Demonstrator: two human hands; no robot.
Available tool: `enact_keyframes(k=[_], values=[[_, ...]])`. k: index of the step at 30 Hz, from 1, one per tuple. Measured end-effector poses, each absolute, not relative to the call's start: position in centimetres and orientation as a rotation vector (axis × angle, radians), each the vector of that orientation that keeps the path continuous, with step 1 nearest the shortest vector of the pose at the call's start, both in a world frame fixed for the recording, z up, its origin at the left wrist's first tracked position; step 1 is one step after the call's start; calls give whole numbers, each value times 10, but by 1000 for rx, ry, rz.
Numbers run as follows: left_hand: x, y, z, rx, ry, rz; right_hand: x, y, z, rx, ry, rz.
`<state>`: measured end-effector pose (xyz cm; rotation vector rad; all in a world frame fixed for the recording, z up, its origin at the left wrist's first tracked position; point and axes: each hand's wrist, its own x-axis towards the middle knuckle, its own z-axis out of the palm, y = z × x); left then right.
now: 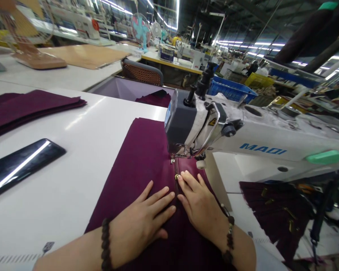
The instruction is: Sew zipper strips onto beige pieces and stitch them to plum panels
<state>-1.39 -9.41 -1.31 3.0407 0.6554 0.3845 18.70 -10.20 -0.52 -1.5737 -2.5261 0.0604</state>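
A: Fingers?

B: Left hand [147, 220]: fingers spread apart, flat on the plum cloth [138, 158], clamped on nothing. Right hand [202, 205]: leading fingers close together, thumb apart, also laid flat; index tip at the brass-coloured slider [176, 177], contact cannot be told.

A: Cloth position?

B: On the white table [76, 162], beneath both hands; its zip [176, 169] runs toward the presser foot [173, 161].

A: Handling, your judgement?

B: Light, even pressure. Zip straight to the foot, no pucker between the hands, fingertips short of the foot.

A: Farther out?

B: Sewing machine [260, 131] above the cloth; folded plum pieces [36, 105] left, glossy black object [22, 165] nearer.
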Motion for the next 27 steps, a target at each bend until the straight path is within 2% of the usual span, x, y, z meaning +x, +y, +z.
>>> enact_keyframes(k=[27], values=[[-16,-29,-17,2867,526,373,200,-45,3,-1526,-2447,304]])
